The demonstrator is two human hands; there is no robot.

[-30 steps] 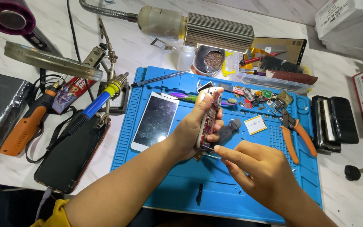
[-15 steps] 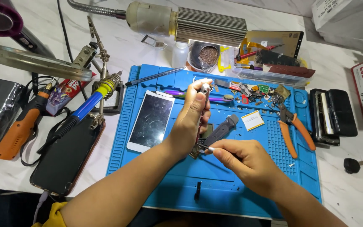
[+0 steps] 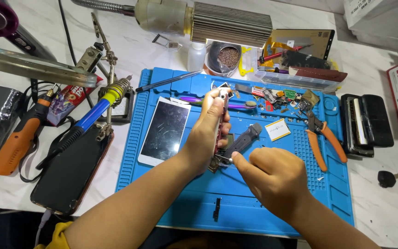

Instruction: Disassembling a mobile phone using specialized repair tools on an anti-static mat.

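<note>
1. Over the blue mat (image 3: 162,212), your left hand (image 3: 208,133) is clamped on a phone frame (image 3: 220,122), held on edge above the mat's middle
2. Your right hand (image 3: 272,177) is closed on a small metal tool (image 3: 222,160) whose tip meets the frame's lower end; I cannot tell what kind of tool it is
3. A slip looks likely if you press hard, since the frame rests only in your fingers and could twist or drop onto the mat
4. Just under your hands lies a grey-handled tool (image 3: 244,139), and beside your left wrist a white phone (image 3: 165,131); a jerk could knock either
5. Behind the frame, loose small parts (image 3: 284,97) crowd the mat's far edge and would scatter easily
6. Orange pliers (image 3: 324,140) lie to your right, well apart from your hand
7. Room to move is best on the bare mat toward you; the soldering iron (image 3: 93,115) stands off the mat's left edge
</note>
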